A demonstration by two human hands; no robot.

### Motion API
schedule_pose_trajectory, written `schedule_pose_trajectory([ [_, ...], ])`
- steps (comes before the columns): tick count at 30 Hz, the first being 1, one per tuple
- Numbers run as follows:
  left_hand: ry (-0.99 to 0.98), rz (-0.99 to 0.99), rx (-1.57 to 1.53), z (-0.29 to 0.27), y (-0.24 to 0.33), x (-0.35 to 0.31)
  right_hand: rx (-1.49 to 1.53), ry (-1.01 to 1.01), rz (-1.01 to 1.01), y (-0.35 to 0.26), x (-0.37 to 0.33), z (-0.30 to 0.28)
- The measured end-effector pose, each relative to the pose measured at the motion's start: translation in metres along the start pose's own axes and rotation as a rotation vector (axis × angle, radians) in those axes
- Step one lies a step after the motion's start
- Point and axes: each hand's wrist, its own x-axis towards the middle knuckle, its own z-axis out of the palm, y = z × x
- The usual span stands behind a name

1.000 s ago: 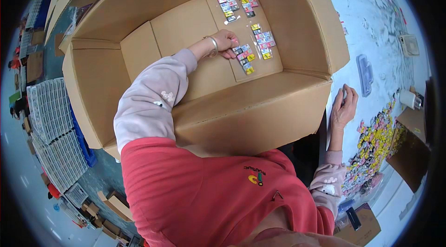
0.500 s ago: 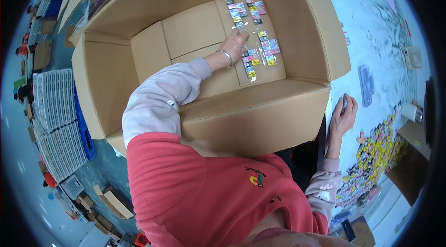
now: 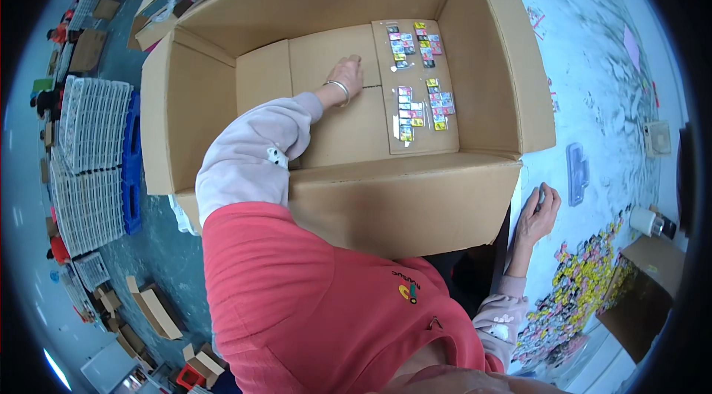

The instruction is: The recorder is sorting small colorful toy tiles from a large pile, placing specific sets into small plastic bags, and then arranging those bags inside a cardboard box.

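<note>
Inside a large open cardboard box point(image 3: 400, 209), my left hand point(image 3: 345, 75) hovers low over or rests on the bare brown bottom, its fingers curled together with no item showing in them. To its right lie several clear plastic packs point(image 3: 406, 114) of small yellow, pink, grey and black pieces, set out flat in two rows on a cardboard flap point(image 3: 415, 74). Outside the box, my right hand point(image 3: 538, 217) rests by the near edge of the pale table point(image 3: 552, 149), fingers bent around a small greyish thing that I cannot make out.
A heap of small coloured pieces point(image 3: 578, 283) covers the table's near right, beside a tipped cardboard box point(image 3: 641, 312). A grey-blue plastic tray point(image 3: 578, 174) lies beyond my right hand. White crates point(image 3: 89, 127) stand stacked at the left, and opened cartons point(image 3: 154, 309) lie on the floor.
My left hand has moved left, away from the packs, and the near-left pack now lies uncovered. The whole view has shifted slightly. My right hand stays by the table edge.
</note>
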Motion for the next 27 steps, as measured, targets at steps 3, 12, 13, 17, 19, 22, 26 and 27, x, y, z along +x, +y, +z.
schedule_pose_trajectory([
  [3, -0.092, -0.071, 0.184, -0.003, -0.014, -0.005, 0.013, 0.023, -0.02, 0.002, -0.003, 0.003],
  [12, -0.339, -0.139, 0.394, -0.026, 0.041, -0.014, 0.038, -0.02, 0.078, -0.005, -0.004, -0.003],
  [13, -0.279, -0.182, 0.335, -0.021, 0.034, -0.009, 0.058, -0.014, 0.064, -0.008, -0.003, -0.004],
  [17, -0.384, -0.169, 0.452, -0.02, 0.026, 0.018, 0.074, -0.02, 0.08, -0.01, -0.002, -0.003],
  [19, -0.423, -0.213, 0.383, -0.022, 0.03, 0.023, 0.069, -0.002, 0.066, -0.01, 0.0, -0.002],
  [22, -0.337, -0.219, 0.32, -0.02, 0.007, 0.03, 0.057, 0.035, 0.014, -0.003, -0.002, 0.0],
  [26, -0.269, -0.215, 0.31, -0.024, -0.035, 0.034, 0.073, -0.008, 0.072, -0.009, 0.0, -0.003],
  [27, -0.158, -0.36, 0.257, -0.022, -0.044, 0.035, 0.071, -0.005, 0.068, -0.009, 0.0, -0.003],
])
